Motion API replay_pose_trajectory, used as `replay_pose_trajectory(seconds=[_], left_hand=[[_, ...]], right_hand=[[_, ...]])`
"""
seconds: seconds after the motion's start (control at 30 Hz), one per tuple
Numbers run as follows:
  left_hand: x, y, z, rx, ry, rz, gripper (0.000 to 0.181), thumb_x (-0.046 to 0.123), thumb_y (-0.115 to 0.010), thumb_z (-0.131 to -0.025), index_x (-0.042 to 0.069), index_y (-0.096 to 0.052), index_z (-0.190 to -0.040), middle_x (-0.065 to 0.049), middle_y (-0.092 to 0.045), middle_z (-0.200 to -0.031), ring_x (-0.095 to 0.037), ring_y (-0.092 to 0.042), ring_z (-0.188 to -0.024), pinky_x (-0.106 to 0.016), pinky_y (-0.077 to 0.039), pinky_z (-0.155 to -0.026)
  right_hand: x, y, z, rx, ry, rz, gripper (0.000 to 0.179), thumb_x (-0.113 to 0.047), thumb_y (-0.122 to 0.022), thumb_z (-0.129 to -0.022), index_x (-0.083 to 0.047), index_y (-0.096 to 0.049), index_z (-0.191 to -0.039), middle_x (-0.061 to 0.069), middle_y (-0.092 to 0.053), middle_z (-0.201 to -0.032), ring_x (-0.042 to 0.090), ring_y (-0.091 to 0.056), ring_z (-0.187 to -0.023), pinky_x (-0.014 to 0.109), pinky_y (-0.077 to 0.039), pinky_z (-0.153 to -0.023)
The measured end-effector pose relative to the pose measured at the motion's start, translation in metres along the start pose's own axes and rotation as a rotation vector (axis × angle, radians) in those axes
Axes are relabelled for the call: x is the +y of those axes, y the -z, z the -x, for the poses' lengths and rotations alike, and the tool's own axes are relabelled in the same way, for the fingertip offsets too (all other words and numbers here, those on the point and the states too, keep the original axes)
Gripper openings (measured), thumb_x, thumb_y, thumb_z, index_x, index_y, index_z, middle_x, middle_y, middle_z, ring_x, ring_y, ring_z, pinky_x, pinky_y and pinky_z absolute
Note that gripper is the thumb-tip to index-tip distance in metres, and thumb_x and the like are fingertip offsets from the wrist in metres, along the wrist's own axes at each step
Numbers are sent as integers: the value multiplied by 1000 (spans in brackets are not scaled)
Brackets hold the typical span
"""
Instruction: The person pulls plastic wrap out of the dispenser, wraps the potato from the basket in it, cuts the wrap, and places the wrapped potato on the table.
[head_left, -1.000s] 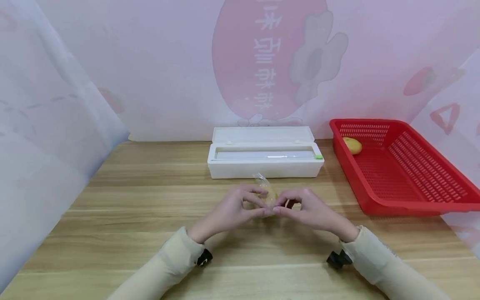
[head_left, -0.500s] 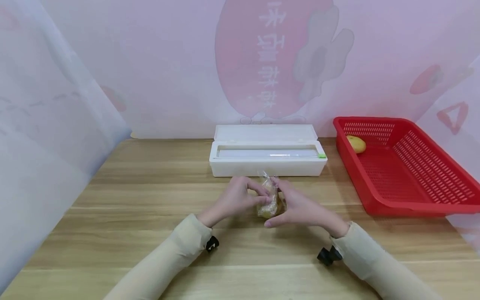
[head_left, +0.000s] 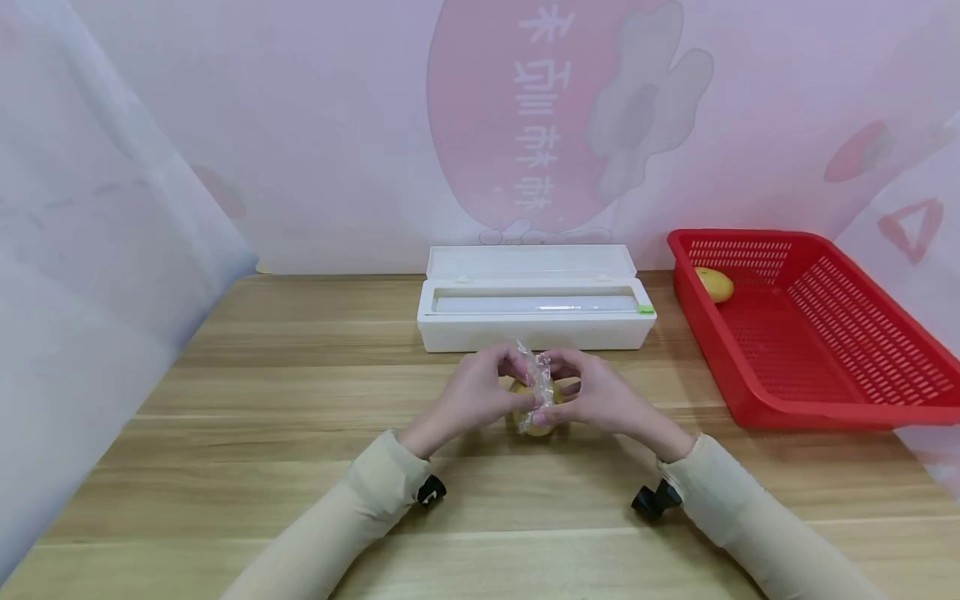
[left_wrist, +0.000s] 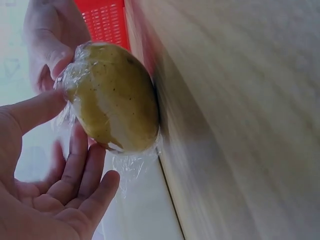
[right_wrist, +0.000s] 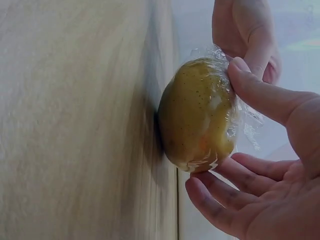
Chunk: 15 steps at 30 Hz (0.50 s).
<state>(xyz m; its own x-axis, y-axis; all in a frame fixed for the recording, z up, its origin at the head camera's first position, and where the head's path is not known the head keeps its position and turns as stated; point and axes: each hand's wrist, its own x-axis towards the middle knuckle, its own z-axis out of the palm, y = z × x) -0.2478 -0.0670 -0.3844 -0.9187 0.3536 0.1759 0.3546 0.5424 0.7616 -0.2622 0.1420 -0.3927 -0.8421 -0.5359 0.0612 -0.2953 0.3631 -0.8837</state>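
A yellow-brown speckled potato [left_wrist: 117, 95], wrapped in clear cling film [head_left: 542, 379], rests on the wooden table between the hands. The film is gathered into a crumpled ridge on top of it. From the left, my left hand [head_left: 478, 393] pinches this ridge with thumb and finger, its other fingers spread beside the potato. My right hand [head_left: 606, 402] pinches the film from the right; in the right wrist view its thumb lies on the film and its lower fingers are by the end of the potato [right_wrist: 195, 115]. Some loose film sticks out at the far end.
Behind the hands a white cling film box [head_left: 536, 335] stands with its lid up and a roll inside. To the right is a red plastic basket [head_left: 738, 367] holding another potato [head_left: 715, 284]. A printed cloth [head_left: 337, 142] hangs at the back.
The right hand went from pinching near the front of the film to reaching around the potato, then back to pinching the film on top. The left hand stayed at the film, shifting slightly.
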Motion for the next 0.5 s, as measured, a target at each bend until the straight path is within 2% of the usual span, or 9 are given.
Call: replay_pose_trajectory(seconds=[0.2,0.3,0.4,0.5], left_hand=[[3,-3,1,44,-43,-30,34,16,-87,-76,12,-57,-90,2,-65,-87,-16,-64,-91,-33,-49,-80],[1,-3,2,72,-63,-28,34,15,-86,-77,11,-57,-93,3,-66,-85,-16,-66,-87,-34,-49,-79],[1,-4,2,84,-95,6,38,13,-86,-77,7,-57,-100,-2,-68,-93,-18,-68,-87,-35,-52,-81],[1,-2,1,59,-159,14,37,10,-85,-78,4,-64,-108,-7,-68,-105,-21,-70,-89,-35,-55,-79]], right_hand=[[2,5,0,-27,-2,-21,76,-19,-91,-71,-1,-52,-134,12,-63,-120,29,-62,-108,45,-50,-91],[1,6,-1,-30,0,-22,75,-21,-90,-72,0,-53,-134,11,-64,-121,27,-60,-112,46,-47,-95],[1,7,-1,-24,-1,-36,70,-19,-90,-73,1,-55,-131,11,-66,-119,26,-61,-111,46,-47,-96],[2,8,-1,-7,-9,-63,62,-16,-88,-75,0,-59,-127,10,-68,-115,26,-63,-108,44,-49,-94]])
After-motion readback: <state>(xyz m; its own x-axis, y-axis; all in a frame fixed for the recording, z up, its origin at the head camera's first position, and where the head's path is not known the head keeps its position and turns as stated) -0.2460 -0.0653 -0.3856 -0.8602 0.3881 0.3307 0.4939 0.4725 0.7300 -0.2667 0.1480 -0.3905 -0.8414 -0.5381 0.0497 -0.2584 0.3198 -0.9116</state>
